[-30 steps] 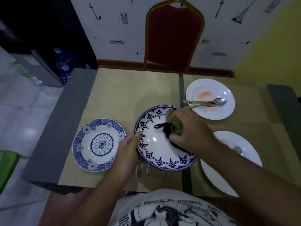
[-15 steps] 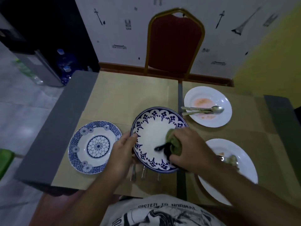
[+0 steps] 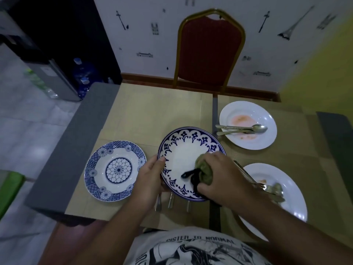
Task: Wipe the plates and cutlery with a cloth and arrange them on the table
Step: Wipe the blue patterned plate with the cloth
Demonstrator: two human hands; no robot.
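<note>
Left hand (image 3: 150,178) grips plate (image 3: 183,152) rim; right hand (image 3: 223,178) presses cloth (image 3: 204,169) (near rim).

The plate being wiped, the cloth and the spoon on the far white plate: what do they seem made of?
Blue-rimmed plate: likely glazed ceramic, glossy white with a blue painted border. Cloth in the right hand: soft fabric, olive green with a black part, bunched, matte. Spoon on the far white plate: metal, probably stainless steel, by its grey sheen.
</note>
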